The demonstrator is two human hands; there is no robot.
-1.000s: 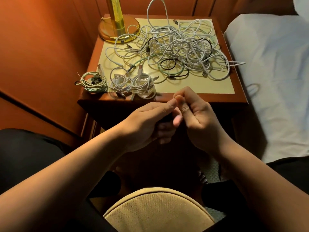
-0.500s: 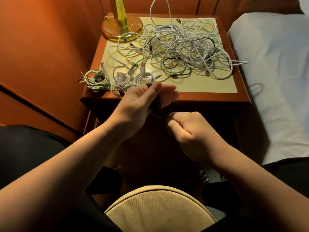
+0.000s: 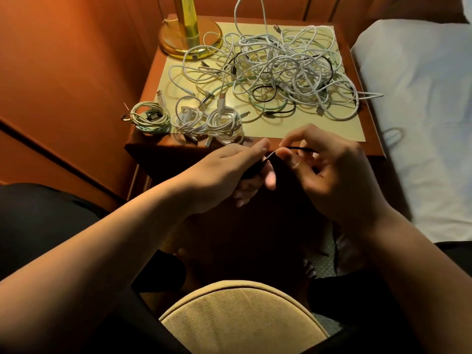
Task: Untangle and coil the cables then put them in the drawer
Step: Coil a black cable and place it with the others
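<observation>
A thin black cable [image 3: 301,148] runs between both hands, just in front of the nightstand's front edge. My left hand [image 3: 227,172] grips a small dark bundle of it, thumb on top. My right hand [image 3: 329,172] pinches the cable's free end between thumb and fingertips. A big tangle of white, green and black cables [image 3: 278,70] covers the back of the nightstand [image 3: 373,146]. Three coiled cables lie in a row at its front left: a greenish coil [image 3: 149,118], a white coil [image 3: 189,118] and another white coil [image 3: 224,123]. The drawer front is in shadow under my hands.
A brass lamp base [image 3: 189,37] stands at the nightstand's back left corner. A pale mat [image 3: 306,126] lies under the cables. Orange wall panels close off the left side, and a white bed [image 3: 421,111] borders the right. A tan chair cushion [image 3: 240,318] sits between my legs.
My right hand rose from below the left hand to the nightstand's edge, drawing the black cable's end up and right. My left hand dropped slightly, still holding the bundle.
</observation>
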